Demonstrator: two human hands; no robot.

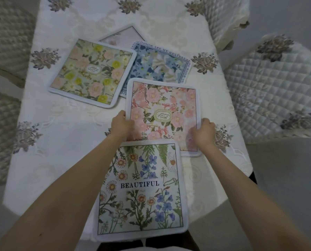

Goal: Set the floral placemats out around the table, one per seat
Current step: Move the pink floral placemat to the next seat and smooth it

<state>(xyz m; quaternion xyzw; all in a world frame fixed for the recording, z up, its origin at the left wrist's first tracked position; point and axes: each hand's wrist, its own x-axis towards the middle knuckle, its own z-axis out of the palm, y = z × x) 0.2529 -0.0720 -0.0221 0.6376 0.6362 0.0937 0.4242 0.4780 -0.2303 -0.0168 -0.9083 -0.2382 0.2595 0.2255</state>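
A pink floral placemat (pixel 166 105) lies at the table's middle, gripped by both hands: my left hand (pixel 121 124) on its left edge, my right hand (pixel 203 132) on its right edge. Its near end is tucked under a white placemat printed BEAUTIFUL (pixel 142 189), which lies at the near edge between my forearms. Farther back, a yellow-and-pink placemat (pixel 92 72) overlaps a blue floral placemat (pixel 162 64). A pale placemat (pixel 124 36) peeks out behind those two, mostly hidden.
The table (pixel 64 138) wears a white embroidered cloth with grey flower bunches. Quilted chairs stand at the right (pixel 276 87), the far right (pixel 223 17) and along the left side (pixel 8 42).
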